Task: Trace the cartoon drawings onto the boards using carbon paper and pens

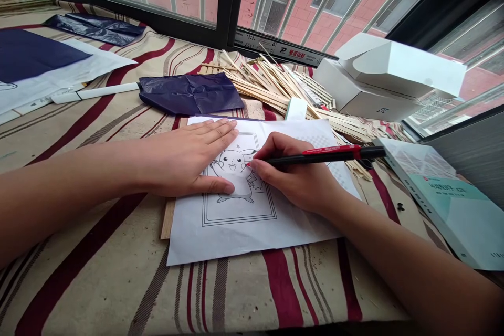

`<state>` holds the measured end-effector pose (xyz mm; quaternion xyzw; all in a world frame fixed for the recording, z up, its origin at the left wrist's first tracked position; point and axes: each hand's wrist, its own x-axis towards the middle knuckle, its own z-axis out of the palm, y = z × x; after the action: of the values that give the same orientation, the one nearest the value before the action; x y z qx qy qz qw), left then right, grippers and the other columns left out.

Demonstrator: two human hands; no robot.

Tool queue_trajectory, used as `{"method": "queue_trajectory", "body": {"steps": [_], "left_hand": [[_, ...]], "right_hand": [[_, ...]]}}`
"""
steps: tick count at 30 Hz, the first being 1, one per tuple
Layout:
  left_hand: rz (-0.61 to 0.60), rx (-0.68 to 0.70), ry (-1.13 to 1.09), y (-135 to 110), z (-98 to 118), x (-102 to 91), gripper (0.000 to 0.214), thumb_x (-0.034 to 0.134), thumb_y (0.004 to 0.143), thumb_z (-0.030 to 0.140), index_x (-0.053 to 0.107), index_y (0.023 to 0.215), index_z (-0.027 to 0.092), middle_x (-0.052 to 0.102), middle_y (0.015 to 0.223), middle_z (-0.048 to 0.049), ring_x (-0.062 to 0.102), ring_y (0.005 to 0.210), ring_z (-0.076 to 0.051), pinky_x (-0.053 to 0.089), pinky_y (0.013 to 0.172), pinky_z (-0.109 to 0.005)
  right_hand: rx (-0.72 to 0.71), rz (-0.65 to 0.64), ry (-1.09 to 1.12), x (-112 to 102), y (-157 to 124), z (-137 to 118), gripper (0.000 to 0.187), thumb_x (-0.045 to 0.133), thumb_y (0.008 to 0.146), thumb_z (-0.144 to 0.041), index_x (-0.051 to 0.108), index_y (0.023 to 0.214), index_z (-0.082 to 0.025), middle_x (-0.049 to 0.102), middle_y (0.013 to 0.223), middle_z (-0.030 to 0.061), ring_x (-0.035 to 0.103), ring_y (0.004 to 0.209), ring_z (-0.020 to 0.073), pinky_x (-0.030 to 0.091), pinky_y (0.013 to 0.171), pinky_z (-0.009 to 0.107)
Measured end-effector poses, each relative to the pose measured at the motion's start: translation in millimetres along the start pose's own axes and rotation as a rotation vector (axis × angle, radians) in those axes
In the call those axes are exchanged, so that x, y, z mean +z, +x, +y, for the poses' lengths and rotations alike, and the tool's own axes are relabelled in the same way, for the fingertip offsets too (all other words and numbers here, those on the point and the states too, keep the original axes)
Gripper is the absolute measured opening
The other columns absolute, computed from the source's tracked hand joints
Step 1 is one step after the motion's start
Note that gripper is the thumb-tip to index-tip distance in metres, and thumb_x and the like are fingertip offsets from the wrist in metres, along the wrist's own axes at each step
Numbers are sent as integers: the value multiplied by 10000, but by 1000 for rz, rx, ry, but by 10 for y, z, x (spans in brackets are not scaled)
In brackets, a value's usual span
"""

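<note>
A white sheet (244, 226) printed with a cartoon figure in a frame lies on a thin wooden board (168, 219) on the striped cloth. My left hand (185, 160) lies flat on the sheet's left part, fingers stretched out, pressing it down. My right hand (293, 170) is closed on a red-and-black pen (326, 155), whose tip touches the drawing near the figure's head. The pen's rear end points right.
Dark blue carbon paper (191, 93) lies behind the sheet, with more (94, 28) at the far left. A pile of thin wooden sticks (275, 86), white boxes (378, 76), a book (444, 202) at right and a white marker (98, 92) surround the work area. Barred windows run behind.
</note>
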<state>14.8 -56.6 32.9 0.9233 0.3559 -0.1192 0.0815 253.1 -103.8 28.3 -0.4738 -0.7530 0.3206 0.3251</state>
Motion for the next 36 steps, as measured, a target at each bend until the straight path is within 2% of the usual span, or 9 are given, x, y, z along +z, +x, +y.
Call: {"method": "queue_trajectory", "body": {"steps": [17,28,36], "left_hand": [[29,11,-24,10,-11,10,1079,392,969,801,155,1721,65,11,1798,-165,126,1677,-356,113,1349,-438],[55,39,-44,4,-17,28,1075,387,970,808,172,1719,68,31,1795,-171,126,1677,-353,124,1345,-440],[3,-8,-24,6,12,-9,1093,385,964,813,131,1724,70,6,1802,-160,105,1681,-347,96,1352,-426]], "right_hand": [[3,47,-15,16,6,-2,177,744,857,-239,602,756,-206,628,702,-22,490,615,123,384,565,282],[-22,11,-12,10,-18,14,171,741,874,-259,605,781,-211,628,705,-21,489,614,126,385,560,280],[-25,56,-55,17,-22,25,175,721,876,-249,591,766,-211,635,705,-16,506,624,133,400,574,286]]}}
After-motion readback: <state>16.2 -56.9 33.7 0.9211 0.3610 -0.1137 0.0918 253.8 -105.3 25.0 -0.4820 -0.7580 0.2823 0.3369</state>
